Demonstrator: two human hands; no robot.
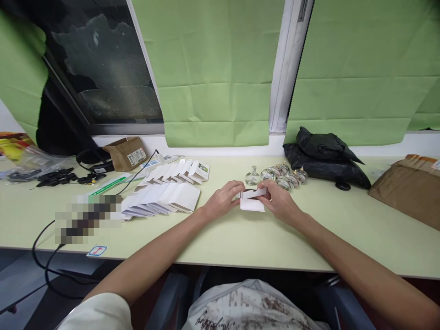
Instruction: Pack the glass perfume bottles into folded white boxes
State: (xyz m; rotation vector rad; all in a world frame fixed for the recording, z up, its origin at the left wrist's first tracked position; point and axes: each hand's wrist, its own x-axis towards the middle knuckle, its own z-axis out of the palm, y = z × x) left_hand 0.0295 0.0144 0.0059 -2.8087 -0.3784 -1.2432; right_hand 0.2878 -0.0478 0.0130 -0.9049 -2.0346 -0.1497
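Note:
A small white cardboard box (pixel 252 204) is held between my two hands above the table, its flap end turned toward me. My left hand (pixel 225 198) grips the box's left side, fingers bent round it. On the opposite side my right hand (pixel 277 198) pinches the edge near a raised flap. Just beyond the box stands a clear glass perfume bottle (pixel 253 177). Several more perfume bottles (pixel 283 176) are grouped to its right. Two rows of flat white boxes (pixel 172 197) lie overlapping to the left of my left hand.
Black plastic parcels (pixel 323 158) lie at the back right, with a cardboard carton (pixel 409 188) at the right edge. An open brown box (pixel 126 154), black cables (pixel 48 256) and a pixelated dark object (pixel 91 219) occupy the left of the table (pixel 220 247).

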